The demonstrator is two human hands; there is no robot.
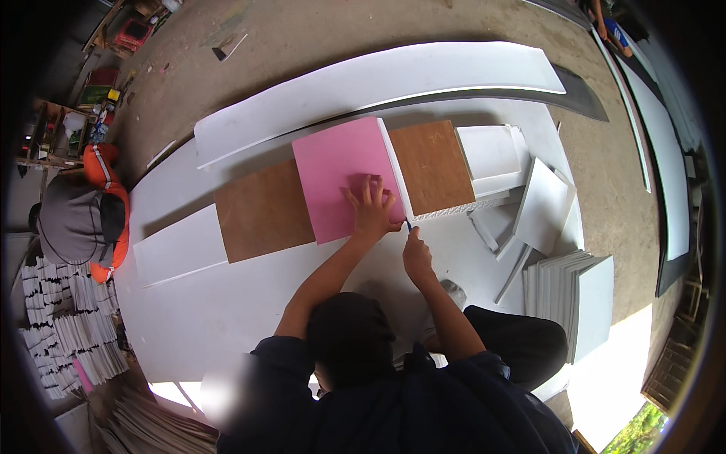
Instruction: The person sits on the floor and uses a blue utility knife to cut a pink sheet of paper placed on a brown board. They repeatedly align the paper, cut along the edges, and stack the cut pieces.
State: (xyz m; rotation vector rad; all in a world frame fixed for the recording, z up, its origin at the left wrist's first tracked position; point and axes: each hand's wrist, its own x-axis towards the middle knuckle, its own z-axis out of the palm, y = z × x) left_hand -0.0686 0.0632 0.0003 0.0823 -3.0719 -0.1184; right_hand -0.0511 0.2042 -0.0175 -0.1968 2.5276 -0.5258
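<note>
My left hand (370, 216) lies with fingers spread on the lower right part of a pink sheet (333, 166), pressing it down. My right hand (417, 256) is closed around a slim blue utility knife (409, 225), mostly hidden in the fist, its tip at the lower end of a white strip (396, 170). That strip runs along the pink sheet's right edge. Beneath the pink sheet and to its left sits a brown board (265, 212); another brown board (431, 165) adjoins the strip on the right.
A long white panel (378, 76) spans the far side of the white work surface (197, 325). White foam pieces (541, 204) and a stack of panels (590, 303) stand at right. A grey cap and orange item (72, 212) are at left, near piled strips (72, 325). Another person's hand (603, 30) shows far right.
</note>
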